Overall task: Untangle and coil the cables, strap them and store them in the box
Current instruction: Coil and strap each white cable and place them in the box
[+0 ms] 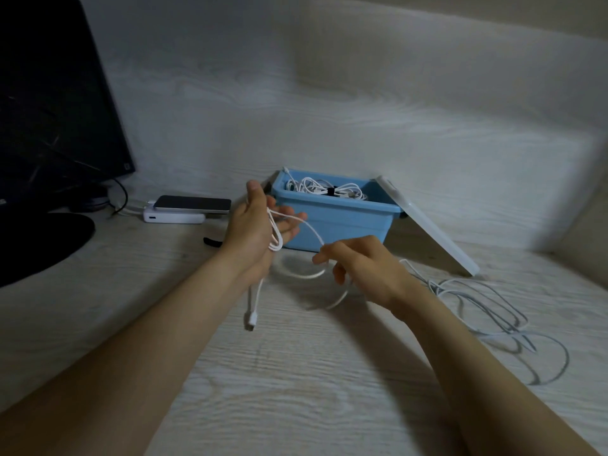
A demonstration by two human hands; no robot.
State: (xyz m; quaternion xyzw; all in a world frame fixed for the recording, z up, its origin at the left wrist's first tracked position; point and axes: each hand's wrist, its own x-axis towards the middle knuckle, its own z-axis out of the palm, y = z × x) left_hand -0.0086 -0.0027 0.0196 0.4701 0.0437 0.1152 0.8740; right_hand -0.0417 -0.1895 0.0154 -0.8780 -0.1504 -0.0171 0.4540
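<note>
White USB cable (276, 245) mid-coil above the desk (296, 390), before the blue box (332, 222): loops drape the straight-fingered left hand (260, 225); the right hand (358, 268) pinches the running length. Next, likely: finish winding (connector (251, 319) dangling), then strap.

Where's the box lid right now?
In the head view, the lid leans against the right side of the box, lower edge on the table, just beyond the loose cable.
</note>
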